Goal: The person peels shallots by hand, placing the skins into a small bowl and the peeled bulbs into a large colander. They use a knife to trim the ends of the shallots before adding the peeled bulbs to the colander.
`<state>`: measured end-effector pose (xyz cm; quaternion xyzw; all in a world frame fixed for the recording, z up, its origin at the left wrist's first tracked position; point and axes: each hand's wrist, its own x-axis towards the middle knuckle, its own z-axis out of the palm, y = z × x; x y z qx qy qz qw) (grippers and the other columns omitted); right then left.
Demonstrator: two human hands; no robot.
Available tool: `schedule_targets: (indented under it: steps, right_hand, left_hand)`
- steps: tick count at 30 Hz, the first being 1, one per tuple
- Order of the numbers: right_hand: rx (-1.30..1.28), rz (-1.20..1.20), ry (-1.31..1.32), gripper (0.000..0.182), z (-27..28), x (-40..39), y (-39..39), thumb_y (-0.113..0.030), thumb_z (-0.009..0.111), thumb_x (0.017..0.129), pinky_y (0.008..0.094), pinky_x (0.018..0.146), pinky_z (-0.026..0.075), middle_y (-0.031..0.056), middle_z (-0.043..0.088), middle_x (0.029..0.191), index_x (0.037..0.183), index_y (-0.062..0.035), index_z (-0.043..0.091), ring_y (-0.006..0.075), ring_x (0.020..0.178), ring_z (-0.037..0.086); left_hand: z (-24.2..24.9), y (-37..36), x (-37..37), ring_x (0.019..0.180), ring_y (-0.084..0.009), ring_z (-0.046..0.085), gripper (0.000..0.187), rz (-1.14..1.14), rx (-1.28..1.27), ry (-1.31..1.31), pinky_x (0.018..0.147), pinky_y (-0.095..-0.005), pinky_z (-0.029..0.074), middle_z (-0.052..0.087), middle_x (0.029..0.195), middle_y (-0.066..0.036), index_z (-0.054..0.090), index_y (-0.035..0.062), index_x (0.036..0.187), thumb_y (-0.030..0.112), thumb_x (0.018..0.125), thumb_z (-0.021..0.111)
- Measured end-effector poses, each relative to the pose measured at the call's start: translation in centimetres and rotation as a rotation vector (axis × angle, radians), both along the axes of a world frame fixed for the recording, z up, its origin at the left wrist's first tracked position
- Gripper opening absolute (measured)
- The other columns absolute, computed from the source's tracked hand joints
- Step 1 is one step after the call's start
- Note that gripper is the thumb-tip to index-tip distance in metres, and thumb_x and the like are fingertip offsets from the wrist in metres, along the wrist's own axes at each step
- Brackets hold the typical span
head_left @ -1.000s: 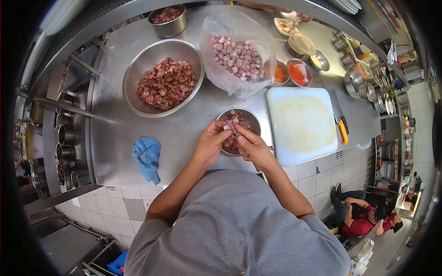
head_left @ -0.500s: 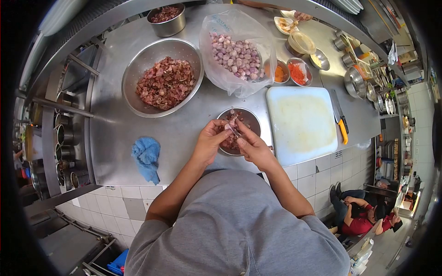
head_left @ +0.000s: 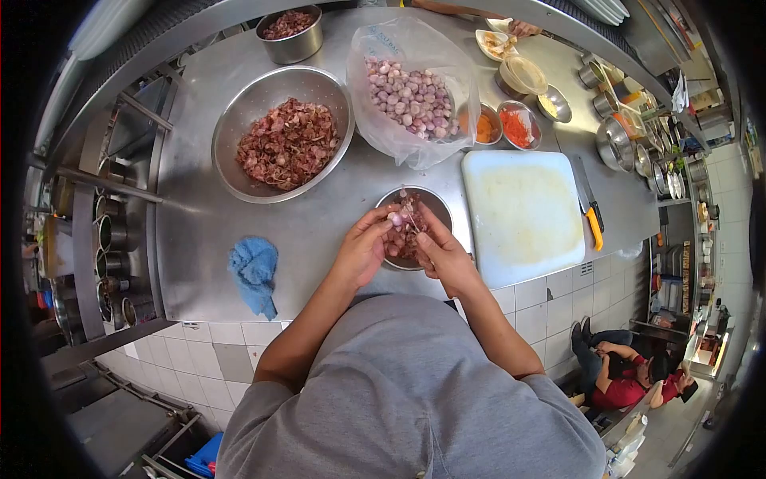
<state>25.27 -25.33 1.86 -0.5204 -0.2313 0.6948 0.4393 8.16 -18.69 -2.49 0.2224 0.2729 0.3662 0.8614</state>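
Observation:
My left hand [head_left: 363,246] pinches a small, pale purple shallot [head_left: 396,218] between thumb and fingertips. Close by on the right, my right hand [head_left: 447,257] has its fingers bent, with a thin pale strip of shallot skin [head_left: 413,227] at the tips. Both hands are over a small metal bowl [head_left: 440,197], which holds reddish-brown skins and is partly hidden by them. Beyond it, a clear plastic bag [head_left: 375,36] lies open, full of shallots [head_left: 411,100]. To its left, a large perforated metal bowl [head_left: 226,148] contains a heap of dark red skins [head_left: 287,144].
Right of the bowl lies a white cutting board [head_left: 525,215], then a knife [head_left: 592,209] with a yellow-and-black handle. A blue cloth [head_left: 254,275] is on the left. Small bowls, one with chopped red pieces [head_left: 517,128], stand behind. Another person's hand [head_left: 523,29] appears at the back.
My fingers have moved slightly apart, and the shallot now shows more clearly in my left fingertips. The whitish piece between the hands has shifted. The bowls and board stay put.

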Motion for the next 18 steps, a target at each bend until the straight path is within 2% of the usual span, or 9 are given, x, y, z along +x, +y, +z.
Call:
schedule_targets:
  steps: [2,6,8,9,11,12,14,18]
  right_hand:
    - [0.065,0.022,-0.024,0.059,0.5,-0.1,-0.3,-0.019,0.05,0.101,0.0184,0.048,0.026,-0.0056,0.039,0.073,0.154,-0.0214,0.023,0.0049,0.058,0.032]
    - [0.153,0.065,-0.118,0.063,0.6,-0.3,-0.5,-0.019,0.052,0.1,0.0182,0.048,0.027,-0.005,0.04,0.074,0.154,-0.0221,0.02,0.0046,0.058,0.033]
    - [0.122,0.191,-0.3,0.059,0.5,0.0,-0.5,-0.017,0.054,0.099,0.0216,0.062,0.045,0.0,0.056,0.091,0.152,-0.0173,0.028,0.0069,0.075,0.052]
    - [0.122,0.19,-0.299,0.059,0.5,0.0,-0.4,-0.017,0.054,0.099,0.0216,0.062,0.045,0.0,0.056,0.091,0.152,-0.0173,0.028,0.0069,0.075,0.052]
    - [0.229,0.177,-0.336,0.055,0.4,-0.3,-0.1,-0.014,0.055,0.098,0.0254,0.093,0.045,0.0069,0.061,0.121,0.149,-0.0128,0.034,0.0135,0.107,0.057]
    - [0.229,0.178,-0.336,0.055,0.3,-0.3,-0.1,-0.014,0.055,0.098,0.0254,0.093,0.045,0.0069,0.061,0.121,0.149,-0.0128,0.034,0.0135,0.107,0.057]
    - [0.281,0.177,-0.345,0.051,0.2,-0.1,-0.1,-0.012,0.056,0.097,0.028,0.11,0.03,0.0098,0.05,0.141,0.146,-0.0102,0.04,0.0162,0.13,0.044]
    - [0.374,0.206,-0.417,0.051,-0.6,-0.1,-0.3,-0.013,0.056,0.097,0.0285,0.108,0.033,0.0089,0.051,0.141,0.145,-0.0101,0.041,0.0162,0.129,0.046]
  left_hand:
    - [0.1,-0.1,0.1,0.078,-0.0098,0.059,0.026,0.014,-0.002,0.001,0.065,-0.0251,0.045,0.064,0.101,-0.001,0.058,0.0077,0.12,0.013,0.095,0.057]
    - [0.3,-0.2,0.2,0.078,-0.01,0.059,0.02,0.069,0.022,0.038,0.065,-0.0246,0.046,0.063,0.098,-0.001,0.057,0.0091,0.114,0.009,0.094,0.057]
    - [0.2,-0.3,0.3,0.079,-0.01,0.059,0.019,0.065,0.026,0.044,0.064,-0.0244,0.046,0.063,0.098,-0.001,0.057,0.0094,0.112,0.007,0.093,0.057]
    - [-0.1,-0.4,0.4,0.078,-0.0099,0.06,0.02,0.061,0.073,0.03,0.064,-0.0241,0.046,0.063,0.098,-0.001,0.058,0.0091,0.113,0.005,0.093,0.057]
    - [-0.4,-0.4,0.2,0.078,-0.0099,0.06,0.021,0.061,0.122,0.017,0.064,-0.0238,0.046,0.064,0.098,-0.001,0.059,0.0087,0.113,0.004,0.093,0.057]
    - [-0.4,-0.4,0.1,0.078,-0.0101,0.061,0.021,0.05,0.12,0.035,0.064,-0.0234,0.047,0.064,0.098,-0.002,0.06,0.0082,0.114,0.004,0.093,0.058]
    - [-0.4,-0.4,0.1,0.078,-0.0103,0.061,0.022,0.036,0.118,0.052,0.064,-0.0231,0.047,0.065,0.097,-0.002,0.061,0.0078,0.115,0.004,0.093,0.059]
    - [0.0,-0.4,0.1,0.079,-0.0109,0.062,0.024,0.065,0.101,0.054,0.064,-0.0222,0.05,0.066,0.097,-0.004,0.061,0.0054,0.118,0.008,0.093,0.061]
